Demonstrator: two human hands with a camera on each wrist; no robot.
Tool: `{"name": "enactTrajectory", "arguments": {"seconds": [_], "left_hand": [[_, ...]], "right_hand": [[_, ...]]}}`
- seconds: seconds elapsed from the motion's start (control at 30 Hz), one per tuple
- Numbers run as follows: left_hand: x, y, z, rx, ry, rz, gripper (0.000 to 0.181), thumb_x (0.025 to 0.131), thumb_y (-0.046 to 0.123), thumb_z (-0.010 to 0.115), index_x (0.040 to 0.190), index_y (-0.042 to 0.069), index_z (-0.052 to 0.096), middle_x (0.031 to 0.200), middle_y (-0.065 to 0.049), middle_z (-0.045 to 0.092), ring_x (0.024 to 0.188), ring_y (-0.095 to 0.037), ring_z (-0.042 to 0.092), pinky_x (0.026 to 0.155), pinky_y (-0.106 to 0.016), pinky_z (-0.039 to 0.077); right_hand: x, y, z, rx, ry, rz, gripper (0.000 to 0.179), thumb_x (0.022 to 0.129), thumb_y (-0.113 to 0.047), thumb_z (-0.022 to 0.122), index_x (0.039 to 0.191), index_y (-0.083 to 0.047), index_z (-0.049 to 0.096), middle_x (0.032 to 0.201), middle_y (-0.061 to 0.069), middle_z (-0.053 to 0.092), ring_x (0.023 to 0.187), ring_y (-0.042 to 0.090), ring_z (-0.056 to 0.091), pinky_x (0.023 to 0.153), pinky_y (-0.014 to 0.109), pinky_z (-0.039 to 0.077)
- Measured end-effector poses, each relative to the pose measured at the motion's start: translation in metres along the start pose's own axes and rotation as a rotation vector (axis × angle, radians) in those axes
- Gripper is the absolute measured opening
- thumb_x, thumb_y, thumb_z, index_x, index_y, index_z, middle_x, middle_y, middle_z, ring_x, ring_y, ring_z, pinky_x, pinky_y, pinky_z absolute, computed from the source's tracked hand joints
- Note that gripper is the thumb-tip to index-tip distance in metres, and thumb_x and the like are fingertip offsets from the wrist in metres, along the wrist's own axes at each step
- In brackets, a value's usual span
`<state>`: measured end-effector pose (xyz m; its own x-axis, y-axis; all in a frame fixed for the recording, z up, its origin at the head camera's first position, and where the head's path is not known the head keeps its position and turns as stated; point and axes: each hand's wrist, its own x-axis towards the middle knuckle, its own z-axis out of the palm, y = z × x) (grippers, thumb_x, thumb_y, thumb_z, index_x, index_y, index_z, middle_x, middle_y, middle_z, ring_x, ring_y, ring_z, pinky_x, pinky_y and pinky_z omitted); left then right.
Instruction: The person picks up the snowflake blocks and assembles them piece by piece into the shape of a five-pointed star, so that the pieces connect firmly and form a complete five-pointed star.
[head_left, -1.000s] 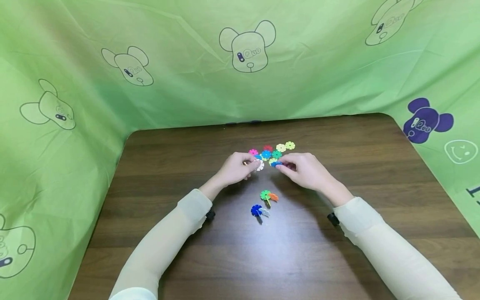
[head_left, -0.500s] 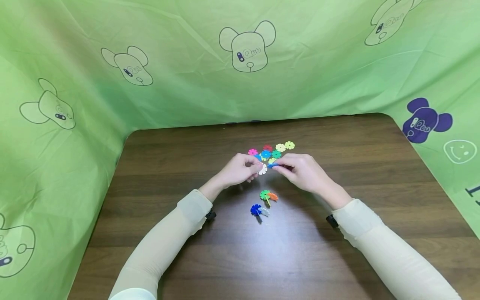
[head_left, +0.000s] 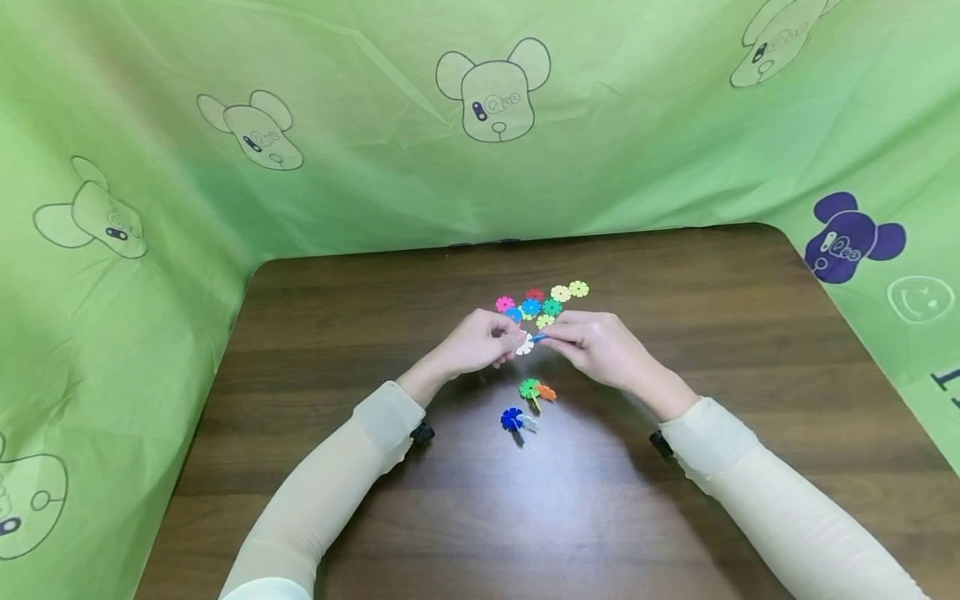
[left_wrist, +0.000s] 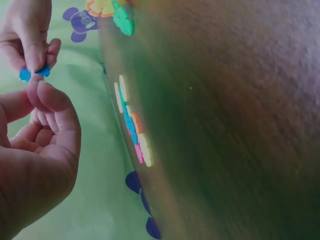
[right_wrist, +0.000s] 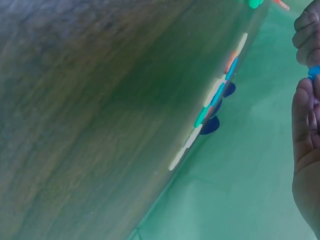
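Note:
Between finger and thumb, my left hand (head_left: 476, 340) pinches a white notched snowflake disc (head_left: 526, 346) by its left side. My right hand (head_left: 603, 348) pinches a blue snowflake disc (head_left: 537, 337), turned nearly edge-on in the head view. The blue disc's edge meets the right side of the white one. In the left wrist view the blue disc (left_wrist: 44, 71) shows at the fingertips of both hands, while the white disc is mostly hidden by the left fingers. Nearer the body lie two joined clusters: a green, orange and yellow one (head_left: 530, 388) and a dark blue and pale one (head_left: 512, 418).
Just beyond the hands lie several loose discs, among them a pink disc (head_left: 505, 304), a red disc (head_left: 534, 294), a green disc (head_left: 552, 307) and a yellow disc (head_left: 578, 288). The brown wooden table (head_left: 337, 333) is bordered by a green printed cloth (head_left: 360, 192).
The right hand has moved left and slightly nearer, bringing the blue disc to the white one and turning it edge-on. The left hand has shifted the white disc slightly right and nearer.

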<state>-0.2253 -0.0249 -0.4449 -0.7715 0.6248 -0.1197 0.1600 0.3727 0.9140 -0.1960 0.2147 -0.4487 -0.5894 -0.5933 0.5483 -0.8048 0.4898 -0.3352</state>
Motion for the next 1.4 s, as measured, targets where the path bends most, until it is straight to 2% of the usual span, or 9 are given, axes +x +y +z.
{"name": "enactTrajectory", "arguments": {"seconds": [0.2, 0.33, 0.47, 0.63, 0.73, 0.87, 1.07, 1.17, 1.4], "left_hand": [[-0.004, -0.001, 0.002, -0.046, 0.04, -0.053, 0.024, 0.105, 0.014, 0.063, 0.086, 0.0, 0.07, 0.087, -0.03, 0.068, 0.058, -0.013, 0.054, 0.055, -0.024, 0.048], [-0.004, -0.003, 0.002, -0.064, 0.063, -0.04, 0.024, 0.104, 0.014, 0.064, 0.085, 0.002, 0.07, 0.079, -0.021, 0.068, 0.06, -0.013, 0.055, 0.057, -0.027, 0.051], [-0.007, -0.007, -0.002, -0.093, 0.096, -0.048, 0.022, 0.104, 0.015, 0.065, 0.089, -0.001, 0.071, 0.074, -0.009, 0.065, 0.062, -0.013, 0.057, 0.059, -0.03, 0.055], [-0.011, -0.012, -0.011, -0.136, 0.178, -0.11, 0.021, 0.105, 0.016, 0.065, 0.1, -0.003, 0.073, 0.075, -0.007, 0.066, 0.063, -0.012, 0.058, 0.059, -0.026, 0.055], [-0.013, -0.014, -0.016, -0.157, 0.207, -0.129, 0.023, 0.105, 0.017, 0.064, 0.099, -0.003, 0.072, 0.076, -0.007, 0.066, 0.063, -0.012, 0.058, 0.059, -0.025, 0.055], [-0.014, -0.017, -0.02, -0.178, 0.218, -0.141, 0.023, 0.105, 0.018, 0.063, 0.098, -0.003, 0.071, 0.077, -0.007, 0.066, 0.064, -0.012, 0.058, 0.059, -0.024, 0.055], [-0.014, -0.02, -0.021, -0.167, 0.22, -0.141, 0.023, 0.105, 0.017, 0.063, 0.102, -0.004, 0.072, 0.077, -0.009, 0.067, 0.064, -0.012, 0.059, 0.059, -0.024, 0.055], [-0.014, -0.021, -0.021, -0.167, 0.222, -0.145, 0.023, 0.105, 0.018, 0.063, 0.103, -0.004, 0.072, 0.078, -0.009, 0.067, 0.064, -0.012, 0.059, 0.06, -0.024, 0.055], [-0.015, -0.021, -0.021, -0.197, 0.209, -0.158, 0.023, 0.105, 0.021, 0.065, 0.102, -0.001, 0.071, 0.081, -0.013, 0.067, 0.065, -0.013, 0.058, 0.059, -0.024, 0.054]], "right_hand": [[0.007, -0.002, 0.003, -0.035, -0.007, -0.07, 0.028, 0.075, 0.008, 0.087, 0.1, -0.003, 0.08, 0.086, 0.003, 0.071, 0.066, 0.012, 0.061, 0.06, 0.032, 0.057], [0.009, -0.002, 0.003, -0.026, -0.035, -0.036, 0.023, 0.078, 0.003, 0.087, 0.099, -0.005, 0.08, 0.087, 0.002, 0.072, 0.069, 0.011, 0.065, 0.063, 0.033, 0.058], [0.012, 0.005, 0.002, 0.004, -0.126, 0.127, 0.022, 0.086, -0.01, 0.086, 0.107, -0.007, 0.079, 0.09, 0.0, 0.074, 0.073, 0.011, 0.065, 0.068, 0.035, 0.058], [0.013, 0.028, 0.002, -0.062, -0.295, 0.456, 0.026, 0.095, -0.022, 0.077, 0.117, -0.009, 0.077, 0.087, -0.003, 0.071, 0.077, 0.013, 0.063, 0.073, 0.039, 0.054], [0.013, 0.042, 0.005, -0.102, -0.386, 0.557, 0.027, 0.096, -0.025, 0.075, 0.119, -0.01, 0.076, 0.087, -0.003, 0.069, 0.078, 0.015, 0.063, 0.072, 0.043, 0.053], [0.016, 0.05, 0.012, -0.131, -0.448, 0.581, 0.032, 0.096, -0.03, 0.075, 0.123, -0.013, 0.075, 0.084, -0.005, 0.065, 0.072, 0.016, 0.058, 0.063, 0.04, 0.047], [0.018, 0.054, 0.016, -0.147, -0.467, 0.585, 0.035, 0.095, -0.031, 0.077, 0.127, -0.016, 0.074, 0.08, -0.006, 0.061, 0.068, 0.016, 0.054, 0.057, 0.037, 0.042], [0.019, 0.055, 0.017, -0.135, -0.475, 0.593, 0.033, 0.095, -0.03, 0.077, 0.125, -0.015, 0.074, 0.083, -0.003, 0.06, 0.073, 0.019, 0.055, 0.059, 0.039, 0.043], [0.018, 0.054, 0.018, -0.092, -0.445, 0.593, 0.029, 0.094, -0.027, 0.079, 0.116, -0.013, 0.067, 0.101, 0.006, 0.065, 0.093, 0.025, 0.062, 0.079, 0.051, 0.051]]}}
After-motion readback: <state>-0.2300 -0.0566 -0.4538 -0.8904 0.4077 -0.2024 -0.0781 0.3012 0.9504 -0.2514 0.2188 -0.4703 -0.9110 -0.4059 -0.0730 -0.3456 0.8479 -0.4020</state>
